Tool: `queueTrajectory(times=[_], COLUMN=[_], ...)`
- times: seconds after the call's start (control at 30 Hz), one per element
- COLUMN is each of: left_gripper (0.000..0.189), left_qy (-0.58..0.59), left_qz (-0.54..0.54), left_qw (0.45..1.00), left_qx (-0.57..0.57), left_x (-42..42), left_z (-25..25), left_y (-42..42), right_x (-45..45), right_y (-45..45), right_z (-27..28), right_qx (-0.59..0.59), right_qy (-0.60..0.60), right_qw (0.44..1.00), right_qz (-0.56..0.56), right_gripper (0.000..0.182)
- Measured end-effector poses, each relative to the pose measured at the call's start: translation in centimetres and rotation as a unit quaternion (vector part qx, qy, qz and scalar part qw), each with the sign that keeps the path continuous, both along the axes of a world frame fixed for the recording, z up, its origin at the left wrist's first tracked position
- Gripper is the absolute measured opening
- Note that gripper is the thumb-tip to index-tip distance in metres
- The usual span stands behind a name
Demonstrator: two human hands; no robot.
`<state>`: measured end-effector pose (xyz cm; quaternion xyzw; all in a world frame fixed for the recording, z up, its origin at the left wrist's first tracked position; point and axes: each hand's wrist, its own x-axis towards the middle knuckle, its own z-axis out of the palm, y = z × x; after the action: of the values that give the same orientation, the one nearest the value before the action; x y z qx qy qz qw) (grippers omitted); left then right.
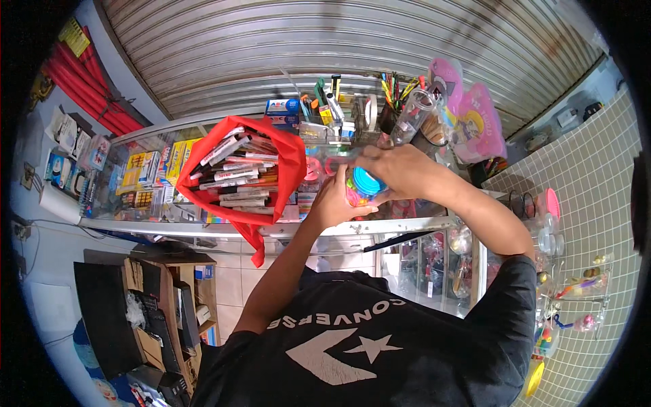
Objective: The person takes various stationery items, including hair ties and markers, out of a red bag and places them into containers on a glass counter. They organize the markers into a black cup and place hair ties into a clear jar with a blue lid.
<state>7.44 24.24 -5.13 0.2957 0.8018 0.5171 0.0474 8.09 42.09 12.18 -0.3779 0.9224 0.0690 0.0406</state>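
Observation:
My left hand [331,202] is closed round the left side and base of a small clear jar [356,197] with a blue lid [368,181] and colourful small pieces inside. My right hand [399,172] lies against the lid and the jar's right side; its fingertips are partly blurred. Both hands are above the front part of a glass display counter. Left of them, a red fabric bag [292,168] stands wide open on the counter, filled with several markers and pens [236,174]. Its red strap hangs over the counter's front edge.
The metal-framed counter edge [356,227] runs in front of me. Behind the hands stand a clear empty jar [414,114], a tape roll [371,112], a pen holder [391,109] and pink plastic bags [475,127]. Boxes [140,170] show at the left. A roller shutter [330,40] closes off the back.

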Motion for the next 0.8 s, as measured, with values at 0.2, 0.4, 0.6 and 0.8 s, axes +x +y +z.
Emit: queueTrajectory(times=[0.2,0.4,0.6,0.8], left_gripper=[0.096,0.082,0.112,0.112], left_qy=[0.06,0.258,-0.005,-0.04], left_qz=[-0.004,-0.019,-0.004,-0.034], left_qw=[0.993,0.965,0.999,0.998], left_qx=[0.101,-0.037,0.038,0.032], left_x=[0.0,-0.4,0.1,0.1], left_z=[0.5,0.9,0.8,0.8], left_y=[0.1,-0.4,0.2,-0.1], right_x=[0.2,0.5,1.7,0.7], right_y=[-0.3,-1.4,0.7,0.0], right_z=[-1.4,-2.0,-1.9,-3.0], right_qx=[0.015,0.034,-0.064,-0.059], right_qy=[0.008,0.032,0.07,0.051], right_qw=[0.998,0.987,0.994,0.995], right_qz=[-0.056,-0.156,-0.059,-0.058], right_gripper=[0.064,0.081,0.032,0.068])
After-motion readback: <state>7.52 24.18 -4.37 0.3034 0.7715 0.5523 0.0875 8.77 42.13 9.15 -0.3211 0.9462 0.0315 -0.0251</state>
